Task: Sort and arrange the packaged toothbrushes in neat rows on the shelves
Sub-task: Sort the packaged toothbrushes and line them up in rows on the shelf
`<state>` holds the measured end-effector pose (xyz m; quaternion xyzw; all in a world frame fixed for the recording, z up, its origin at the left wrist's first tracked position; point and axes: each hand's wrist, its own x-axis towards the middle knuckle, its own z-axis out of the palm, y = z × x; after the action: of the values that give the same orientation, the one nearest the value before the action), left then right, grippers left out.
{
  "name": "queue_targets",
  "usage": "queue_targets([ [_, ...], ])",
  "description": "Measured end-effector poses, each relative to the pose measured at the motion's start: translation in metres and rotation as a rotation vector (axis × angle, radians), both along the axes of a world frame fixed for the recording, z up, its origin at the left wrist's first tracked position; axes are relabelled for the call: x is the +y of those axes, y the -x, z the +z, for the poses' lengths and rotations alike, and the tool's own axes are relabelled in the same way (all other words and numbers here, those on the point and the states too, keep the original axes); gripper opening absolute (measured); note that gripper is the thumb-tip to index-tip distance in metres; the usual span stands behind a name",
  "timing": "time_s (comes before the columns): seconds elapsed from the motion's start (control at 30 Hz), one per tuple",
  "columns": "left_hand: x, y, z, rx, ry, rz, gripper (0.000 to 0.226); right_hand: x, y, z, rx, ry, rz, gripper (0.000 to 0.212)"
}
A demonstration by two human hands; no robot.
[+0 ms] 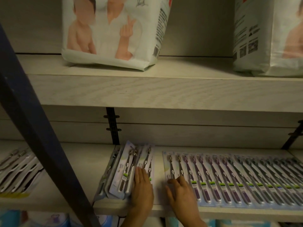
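Upper shelf (147, 89): mounted directly above the lower shelf (78, 169). It carries two large white diaper packs, one (113, 30) over the lower shelf's middle and one (268, 38) over its right end.

Dark post (32, 128): runs diagonally across the left part of the lower shelf.

Long row of packaged toothbrushes (246, 177): lies flat on the right half of the lower shelf, packs overlapping edge to edge, handles toward the front edge.

Loose pile of packaged toothbrushes (121, 174): lies at the middle of the lower shelf, several packs stacked askew. A bare strip of shelf separates it from the long row.

Further toothbrush packs (18, 171): lie at the left end of the lower shelf, beyond the post.

Left hand (141, 189): palm down, fingers straight and together, laid flat on the right side of the loose pile. It grips nothing.

Right hand (182, 195): palm down, fingers spread, fingertips resting on the leftmost pack of the long row. It grips nothing.
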<state>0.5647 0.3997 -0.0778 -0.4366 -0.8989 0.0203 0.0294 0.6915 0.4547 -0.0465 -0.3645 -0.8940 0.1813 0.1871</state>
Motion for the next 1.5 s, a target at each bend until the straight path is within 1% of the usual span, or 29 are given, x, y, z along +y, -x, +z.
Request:
queue_targets([
  [0.03,0.002,0.0,0.0,-0.003,0.011,0.023,0.063,-0.001,-0.001,-0.001,-0.002,0.002,0.003,0.03],
  [0.13,0.009,-0.004,0.003,-0.072,-0.097,0.101,0.056,-0.001,-0.003,-0.002,-0.005,0.008,0.02,0.03],
  [0.2,0.012,-0.003,0.008,-0.136,-0.141,0.139,0.056,0.0,-0.003,-0.002,0.009,0.011,0.023,0.029],
  [0.23,0.013,-0.002,0.01,-0.133,-0.161,0.129,0.053,0.0,-0.002,-0.001,0.017,0.005,0.023,0.028],
  [0.33,0.016,-0.003,0.012,-0.103,-0.135,0.078,0.04,0.001,-0.002,0.002,0.021,0.0,0.031,0.026],
  [0.43,0.018,-0.005,0.01,-0.124,-0.146,0.064,0.039,0.002,-0.001,0.003,0.014,-0.004,0.039,0.025],
  [0.53,0.018,-0.006,0.005,-0.244,-0.274,0.083,0.04,0.003,-0.001,0.003,0.043,-0.006,0.036,0.023],
  [0.6,0.018,-0.007,0.005,-0.225,-0.261,0.061,0.045,0.004,-0.002,0.002,0.049,0.01,0.035,0.023],
  [0.7,0.016,-0.009,0.004,-0.283,-0.298,0.053,0.045,0.006,-0.003,0.001,0.029,0.052,0.029,0.024],
  [0.77,0.01,-0.011,0.008,-0.346,-0.422,0.061,0.038,0.007,-0.002,-0.001,0.076,0.131,0.003,0.021],
  [0.8,0.007,-0.012,0.014,-0.388,-0.506,0.068,0.033,0.006,-0.001,-0.001,0.128,0.212,-0.025,0.019],
  [0.83,0.004,-0.015,0.022,-0.438,-0.59,0.066,0.029,0.005,0.0,0.001,0.199,0.32,-0.056,0.018],
  [0.9,-0.003,-0.023,0.038,-0.561,-0.708,0.021,0.023,0.006,0.003,0.005,0.366,0.61,-0.105,0.019],
  [0.93,-0.006,-0.028,0.047,-0.622,-0.738,-0.008,0.025,0.007,0.005,0.006,0.443,0.741,-0.111,0.018],
  [0.97,-0.008,-0.034,0.053,-0.694,-0.749,-0.028,0.031,0.007,0.006,0.008,0.512,0.832,-0.101,0.017],
  [1.03,-0.012,-0.047,0.057,-0.793,-0.718,-0.056,0.04,0.007,0.007,0.008,0.612,0.882,-0.105,0.016],
  [1.07,-0.016,-0.051,0.055,-0.817,-0.705,-0.063,0.04,0.008,0.006,0.007,0.646,0.889,-0.129,0.017],
  [1.2,-0.029,-0.038,0.03,-0.975,-0.708,0.039,0.027,0.016,-0.006,0.008,0.681,0.983,-0.227,0.022],
  [1.23,-0.029,-0.03,0.023,-0.952,-0.667,0.092,0.026,0.019,-0.009,0.008,0.676,0.982,-0.244,0.023],
  [1.3,-0.024,-0.015,0.01,-0.835,-0.552,0.158,0.042,0.023,-0.013,0.006,0.664,0.966,-0.268,0.027],
  [1.4,-0.005,-0.008,0.002,-0.724,-0.41,0.12,0.065,0.022,-0.013,0.005,0.642,0.944,-0.24,0.029],
  [1.43,0.0,-0.008,-0.001,-0.687,-0.348,0.124,0.068,0.02,-0.012,0.006,0.638,0.941,-0.227,0.028],
  [1.5,0.008,-0.007,-0.007,-0.536,-0.274,0.15,0.068,0.017,-0.011,0.008,0.626,0.943,-0.214,0.026],
])
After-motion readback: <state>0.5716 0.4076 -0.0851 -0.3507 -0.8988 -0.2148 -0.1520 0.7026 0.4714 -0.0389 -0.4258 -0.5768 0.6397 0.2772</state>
